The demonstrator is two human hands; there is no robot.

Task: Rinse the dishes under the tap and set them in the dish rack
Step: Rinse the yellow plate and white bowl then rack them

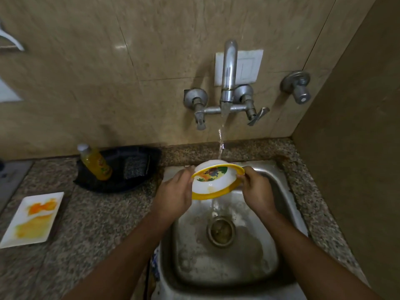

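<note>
- While water runs from the tap [227,79] at 12 o'clock, both hands hold a white bowl [213,182] with a yellow rim over the sink [281,191], just under the stream.
- Left hand [173,193]: grip closed on the bowl's 9 o'clock edge, fingers curled round the rim, thumb side toward the camera.
- Right hand [256,189]: grip closed on the 3 o'clock edge, fingertips pinching the yellow rim.
- Bowl tilted, its mouth facing the camera; colourful print inside; water hits its far upper side and drains off the lower rim toward the drain [220,231] at 6 o'clock.
- Square white plate [32,219] with orange-yellow smears lies on the tabletop [97,224] at 9 o'clock, well apart from the sink.
- Black tray [121,182] at 10 o'clock holds a yellow soap bottle [95,162], leaning, and a dark scrub pad [136,167].
- Dish rack not in view.
</note>
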